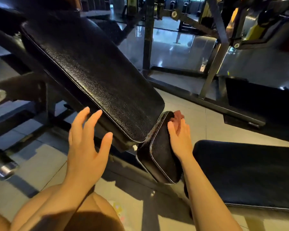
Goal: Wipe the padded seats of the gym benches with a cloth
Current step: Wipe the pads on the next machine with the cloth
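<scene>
A black padded backrest (97, 77) slopes up to the upper left, and a smaller black seat pad (158, 147) sits just below its lower end. My right hand (180, 137) lies along the far right side of the seat pad and holds a reddish-brown cloth (178, 116) against the pad's upper corner; most of the cloth is hidden behind the hand. My left hand (88, 139) hovers with fingers spread beside the lower left edge of the backrest, holding nothing.
A second black padded bench (250, 174) lies at the right, close to my right forearm. Dark steel frame bars (147, 39) and other machines stand behind on a glossy tiled floor (182, 44). A chrome bar end (5, 170) sticks out at the lower left.
</scene>
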Action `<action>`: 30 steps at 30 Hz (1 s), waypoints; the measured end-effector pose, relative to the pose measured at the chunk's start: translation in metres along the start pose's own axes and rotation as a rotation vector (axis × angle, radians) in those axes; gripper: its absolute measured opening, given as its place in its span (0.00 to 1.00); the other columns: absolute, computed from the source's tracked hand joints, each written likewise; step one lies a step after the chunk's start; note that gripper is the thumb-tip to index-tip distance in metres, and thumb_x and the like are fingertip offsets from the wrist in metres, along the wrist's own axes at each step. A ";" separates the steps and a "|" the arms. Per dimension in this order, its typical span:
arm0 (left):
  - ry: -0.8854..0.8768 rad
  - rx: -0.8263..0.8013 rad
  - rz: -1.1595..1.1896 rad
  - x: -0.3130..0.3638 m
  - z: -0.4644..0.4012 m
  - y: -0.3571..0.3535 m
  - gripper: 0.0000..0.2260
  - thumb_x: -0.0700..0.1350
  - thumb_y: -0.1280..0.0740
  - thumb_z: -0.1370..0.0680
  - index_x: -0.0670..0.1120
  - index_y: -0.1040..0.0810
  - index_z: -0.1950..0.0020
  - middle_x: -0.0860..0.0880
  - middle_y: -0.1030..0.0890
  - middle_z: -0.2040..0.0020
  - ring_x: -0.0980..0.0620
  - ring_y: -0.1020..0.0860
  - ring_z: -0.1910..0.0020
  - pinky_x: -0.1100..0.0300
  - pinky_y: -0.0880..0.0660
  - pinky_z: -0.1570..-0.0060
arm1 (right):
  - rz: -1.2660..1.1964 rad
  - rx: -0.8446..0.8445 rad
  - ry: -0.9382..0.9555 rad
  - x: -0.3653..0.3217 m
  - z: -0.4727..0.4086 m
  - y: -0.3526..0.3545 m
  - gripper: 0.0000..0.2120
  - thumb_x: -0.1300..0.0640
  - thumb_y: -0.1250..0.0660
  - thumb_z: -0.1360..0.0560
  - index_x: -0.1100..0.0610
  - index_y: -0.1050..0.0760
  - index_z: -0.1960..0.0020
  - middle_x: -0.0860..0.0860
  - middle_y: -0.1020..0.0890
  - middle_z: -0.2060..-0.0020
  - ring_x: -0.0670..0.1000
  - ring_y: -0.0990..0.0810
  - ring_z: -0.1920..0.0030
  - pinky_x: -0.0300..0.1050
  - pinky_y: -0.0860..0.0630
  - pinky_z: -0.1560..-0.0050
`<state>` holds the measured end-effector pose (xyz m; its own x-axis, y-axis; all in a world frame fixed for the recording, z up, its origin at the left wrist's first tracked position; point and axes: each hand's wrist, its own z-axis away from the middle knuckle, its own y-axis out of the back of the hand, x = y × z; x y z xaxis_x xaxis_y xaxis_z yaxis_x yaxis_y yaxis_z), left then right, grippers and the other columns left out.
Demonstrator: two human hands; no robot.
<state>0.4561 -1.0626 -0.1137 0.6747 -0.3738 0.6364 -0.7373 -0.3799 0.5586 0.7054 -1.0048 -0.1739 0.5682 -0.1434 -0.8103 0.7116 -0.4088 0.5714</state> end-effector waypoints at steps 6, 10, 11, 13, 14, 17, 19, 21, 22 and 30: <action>0.011 -0.037 0.151 0.005 -0.003 -0.016 0.26 0.55 0.42 0.22 0.51 0.38 0.25 0.49 0.44 0.24 0.58 0.44 0.26 0.56 0.41 0.31 | -0.118 -0.064 0.030 0.014 0.054 0.001 0.29 0.35 0.51 0.21 0.45 0.39 0.24 0.42 0.33 0.29 0.47 0.33 0.29 0.52 0.35 0.29; 0.068 0.018 0.239 0.019 -0.007 -0.017 0.23 0.53 0.43 0.22 0.56 0.39 0.27 0.47 0.42 0.25 0.56 0.39 0.29 0.74 0.42 0.35 | -0.355 -0.236 0.029 -0.006 0.118 0.003 0.34 0.27 0.48 0.27 0.41 0.38 0.25 0.39 0.25 0.34 0.38 0.27 0.35 0.41 0.27 0.35; 0.080 0.027 0.260 0.022 -0.008 -0.016 0.21 0.52 0.42 0.22 0.56 0.38 0.29 0.46 0.40 0.25 0.55 0.37 0.30 0.80 0.43 0.38 | -0.452 -0.266 0.061 -0.012 0.128 0.006 0.36 0.28 0.45 0.28 0.46 0.35 0.26 0.38 0.22 0.40 0.34 0.24 0.40 0.32 0.26 0.41; 0.079 0.046 0.266 0.023 -0.008 -0.013 0.19 0.48 0.42 0.21 0.53 0.35 0.30 0.48 0.36 0.28 0.55 0.35 0.32 0.83 0.43 0.41 | -0.681 -0.330 0.098 -0.022 0.145 0.015 0.27 0.34 0.43 0.25 0.45 0.27 0.32 0.35 0.20 0.44 0.33 0.23 0.44 0.25 0.28 0.46; 0.034 0.068 0.228 0.023 -0.007 -0.011 0.18 0.48 0.41 0.21 0.51 0.32 0.31 0.49 0.33 0.31 0.55 0.33 0.34 0.81 0.42 0.41 | -0.792 -0.387 0.038 -0.022 0.153 0.026 0.18 0.38 0.42 0.23 0.42 0.23 0.39 0.35 0.18 0.47 0.33 0.21 0.47 0.25 0.27 0.49; -0.134 0.076 0.169 0.025 0.001 -0.010 0.11 0.48 0.39 0.23 0.47 0.22 0.44 0.52 0.24 0.45 0.65 0.27 0.47 0.76 0.35 0.45 | -1.239 -0.430 -0.220 -0.022 0.162 0.043 0.24 0.41 0.26 0.32 0.52 0.20 0.41 0.53 0.16 0.44 0.48 0.17 0.44 0.40 0.21 0.46; -0.154 -0.107 0.274 0.031 0.014 -0.017 0.07 0.50 0.37 0.24 0.52 0.21 0.50 0.54 0.20 0.53 0.65 0.23 0.53 0.74 0.30 0.51 | -1.306 -0.442 -0.179 -0.030 0.153 0.049 0.33 0.40 0.22 0.35 0.59 0.20 0.38 0.62 0.21 0.39 0.58 0.22 0.37 0.49 0.24 0.37; -0.082 -0.415 0.444 0.040 0.030 -0.025 0.08 0.54 0.34 0.27 0.57 0.19 0.49 0.56 0.18 0.53 0.61 0.20 0.53 0.67 0.25 0.52 | -1.317 -0.404 -0.210 -0.038 0.149 0.059 0.33 0.36 0.20 0.44 0.54 0.15 0.46 0.57 0.17 0.42 0.56 0.18 0.41 0.47 0.20 0.44; -0.033 -0.558 0.513 0.045 0.038 -0.030 0.12 0.56 0.32 0.28 0.59 0.20 0.46 0.58 0.19 0.50 0.59 0.19 0.51 0.65 0.24 0.51 | -1.339 -0.353 -0.197 -0.042 0.148 0.061 0.32 0.35 0.21 0.45 0.52 0.15 0.47 0.56 0.17 0.43 0.55 0.18 0.43 0.47 0.19 0.47; -0.053 -0.594 0.568 0.078 0.070 -0.057 0.16 0.55 0.28 0.31 0.61 0.25 0.45 0.62 0.30 0.40 0.55 0.24 0.42 0.60 0.22 0.49 | -1.146 -0.195 -0.128 -0.034 0.152 0.067 0.43 0.27 0.25 0.45 0.50 0.22 0.36 0.55 0.18 0.43 0.57 0.19 0.43 0.50 0.20 0.46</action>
<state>0.5531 -1.1290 -0.1336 0.1829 -0.4194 0.8892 -0.8514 0.3847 0.3566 0.6711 -1.1643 -0.1274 -0.4856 0.1255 -0.8651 0.8382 -0.2144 -0.5015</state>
